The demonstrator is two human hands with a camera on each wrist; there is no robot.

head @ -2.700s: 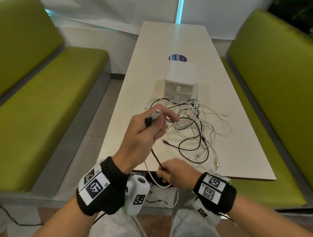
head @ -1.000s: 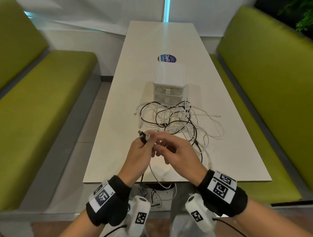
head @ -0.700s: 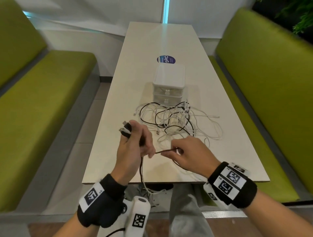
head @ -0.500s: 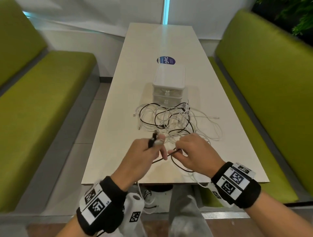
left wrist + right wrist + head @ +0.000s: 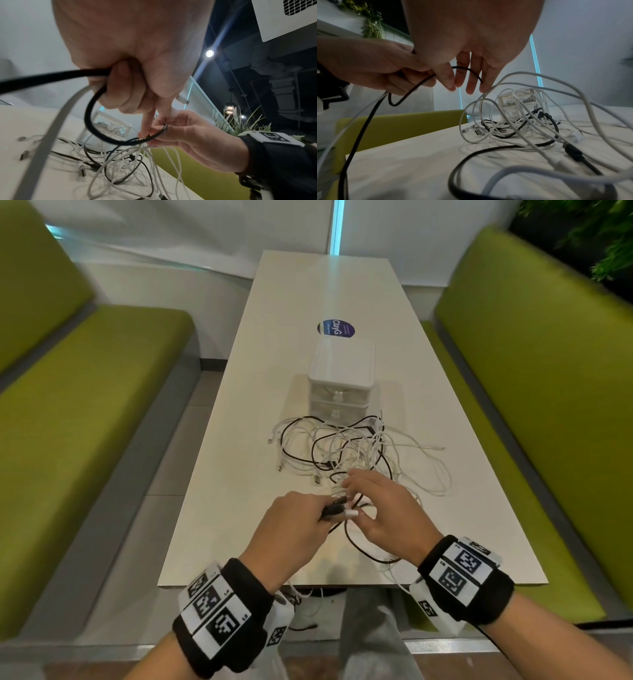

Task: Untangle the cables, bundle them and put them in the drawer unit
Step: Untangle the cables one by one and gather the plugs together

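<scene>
A tangle of white and black cables (image 5: 356,453) lies on the white table (image 5: 239,508) in front of the small white drawer unit (image 5: 340,361). My left hand (image 5: 329,513) grips the plug ends of a black cable (image 5: 352,542) and a white cable over the near part of the table. In the left wrist view its fingers curl round both cords, and the black cable (image 5: 96,129) loops across to my right hand (image 5: 154,135). My right hand (image 5: 352,501) pinches that loop close against the left hand. Both cords trail down over the table's near edge.
Green benches (image 5: 85,405) run along both sides of the table. A round blue sticker (image 5: 335,328) lies behind the drawer unit. Its drawers look closed. Loose white cable loops (image 5: 539,94) rise beside my right hand.
My right hand has carried the black cable loop up against the left hand. The left hand has turned a little, still holding the plug ends. The tangle has shifted slightly.
</scene>
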